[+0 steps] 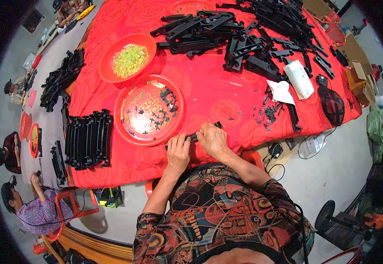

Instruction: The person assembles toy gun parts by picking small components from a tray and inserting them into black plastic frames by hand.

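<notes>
Near the table's front edge, my left hand (178,150) and my right hand (213,140) are closed side by side on a long black plastic bar (194,137). One end of it sticks out past my right hand; most of the rest is covered by my fingers. Just beyond my left hand lies a round red tray (120,127) with small black cross-shaped pieces and yellowish bits scattered in it. A red bowl (106,70) of small yellow-green pieces (131,60) stands behind the tray.
Stacked black bars (88,140) stand at the left, and a large heap of them (204,28) lies at the back. Loose black bits (267,115), a white roll (299,79) and a black mesh item (331,105) lie right on the red cloth (200,81). Another person (42,207) sits at left.
</notes>
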The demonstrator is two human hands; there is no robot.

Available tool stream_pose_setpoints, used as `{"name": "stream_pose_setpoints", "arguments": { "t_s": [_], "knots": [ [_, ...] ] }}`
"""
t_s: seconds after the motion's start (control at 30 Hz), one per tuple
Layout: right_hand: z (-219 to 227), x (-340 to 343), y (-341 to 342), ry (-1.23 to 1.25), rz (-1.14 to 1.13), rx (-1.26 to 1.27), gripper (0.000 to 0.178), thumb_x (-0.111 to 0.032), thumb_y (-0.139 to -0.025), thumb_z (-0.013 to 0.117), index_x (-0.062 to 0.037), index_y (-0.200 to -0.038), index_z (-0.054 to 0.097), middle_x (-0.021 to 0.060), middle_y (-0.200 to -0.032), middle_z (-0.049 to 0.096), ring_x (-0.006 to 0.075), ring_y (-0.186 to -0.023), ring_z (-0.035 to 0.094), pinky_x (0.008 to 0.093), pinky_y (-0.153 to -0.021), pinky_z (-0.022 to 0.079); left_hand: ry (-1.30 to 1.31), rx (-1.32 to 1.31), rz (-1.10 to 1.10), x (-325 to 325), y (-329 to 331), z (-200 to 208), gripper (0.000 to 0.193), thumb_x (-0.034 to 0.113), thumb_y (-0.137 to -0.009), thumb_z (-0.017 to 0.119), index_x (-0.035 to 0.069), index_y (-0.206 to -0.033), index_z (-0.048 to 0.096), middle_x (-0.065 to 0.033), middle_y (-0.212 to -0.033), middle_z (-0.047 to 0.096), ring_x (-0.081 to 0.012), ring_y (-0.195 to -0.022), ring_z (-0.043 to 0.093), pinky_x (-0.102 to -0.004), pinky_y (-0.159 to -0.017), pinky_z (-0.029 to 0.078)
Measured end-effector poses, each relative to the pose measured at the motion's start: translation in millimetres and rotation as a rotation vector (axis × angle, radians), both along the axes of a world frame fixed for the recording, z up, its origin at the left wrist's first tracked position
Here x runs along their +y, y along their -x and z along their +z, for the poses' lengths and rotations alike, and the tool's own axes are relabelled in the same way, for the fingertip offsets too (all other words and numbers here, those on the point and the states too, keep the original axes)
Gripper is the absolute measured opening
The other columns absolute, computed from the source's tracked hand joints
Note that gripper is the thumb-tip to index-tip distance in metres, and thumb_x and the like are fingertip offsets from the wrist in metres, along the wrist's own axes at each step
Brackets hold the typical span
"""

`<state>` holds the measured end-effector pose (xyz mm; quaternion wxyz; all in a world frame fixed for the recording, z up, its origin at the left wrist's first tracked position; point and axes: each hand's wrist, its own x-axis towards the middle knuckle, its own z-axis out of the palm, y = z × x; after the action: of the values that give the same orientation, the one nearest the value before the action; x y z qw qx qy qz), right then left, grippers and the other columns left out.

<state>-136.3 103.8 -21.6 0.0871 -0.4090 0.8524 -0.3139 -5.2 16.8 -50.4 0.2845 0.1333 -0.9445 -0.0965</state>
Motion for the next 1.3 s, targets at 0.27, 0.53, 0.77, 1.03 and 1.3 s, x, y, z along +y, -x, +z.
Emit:
{"name": "stream_pose_setpoints", "arguments": {
  "t_s": [0.27,0.53,0.77,1.03,1.3],
  "knots": [
    [-0.9,0.2,-0.9,-0.024,0.009,-0.003,0.019,-0.019,-0.076,0.062,-0.0015,-0.072,0.054,0.0164,-0.067,0.059,0.0360,-0.063,0.060,0.0467,-0.053,0.045,-0.121,-0.036,-0.035,-4.5,1.9,6.6,0.021,-0.003,-0.068,0.055,-0.001,-0.089,0.058,-0.0142,-0.100,0.056,-0.0308,-0.088,0.053,-0.0392,-0.075,0.044],
    [5.0,0.5,-0.9,-0.045,0.011,-0.012,0.022,-0.022,-0.074,0.063,-0.0010,-0.074,0.056,0.0187,-0.073,0.060,0.0369,-0.065,0.061,0.0463,-0.054,0.049,-0.108,0.035,-0.046,-3.6,1.5,1.4,0.015,-0.001,-0.073,0.055,-0.003,-0.088,0.058,-0.0169,-0.100,0.056,-0.0318,-0.089,0.055,-0.0407,-0.077,0.046],
    [5.6,-3.5,-1.0,-0.058,0.022,0.025,0.020,-0.019,-0.073,0.062,-0.0004,-0.074,0.055,0.0200,-0.071,0.060,0.0379,-0.063,0.060,0.0476,-0.054,0.048,-0.050,0.034,-0.061,-7.4,1.7,0.8,0.014,0.000,-0.074,0.056,-0.002,-0.088,0.058,-0.0166,-0.099,0.056,-0.0311,-0.089,0.055,-0.0400,-0.079,0.046],
    [1.1,-3.1,-3.1,-0.074,-0.003,0.056,0.020,-0.020,-0.072,0.060,-0.0008,-0.072,0.056,0.0204,-0.070,0.060,0.0377,-0.063,0.061,0.0477,-0.056,0.049,-0.014,-0.030,-0.054,-2.5,2.9,12.5,0.022,0.001,-0.071,0.055,0.000,-0.092,0.060,-0.0138,-0.099,0.057,-0.0295,-0.091,0.054,-0.0394,-0.081,0.043],
    [1.5,-3.7,1.0,-0.002,0.000,0.045,0.018,-0.019,-0.072,0.062,-0.0023,-0.070,0.055,0.0180,-0.068,0.059,0.0375,-0.064,0.060,0.0485,-0.056,0.047,0.006,-0.012,-0.029,-5.9,6.1,4.6,0.018,0.005,-0.072,0.056,0.002,-0.090,0.059,-0.0115,-0.100,0.056,-0.0274,-0.090,0.052,-0.0399,-0.082,0.040]
  ]
}}
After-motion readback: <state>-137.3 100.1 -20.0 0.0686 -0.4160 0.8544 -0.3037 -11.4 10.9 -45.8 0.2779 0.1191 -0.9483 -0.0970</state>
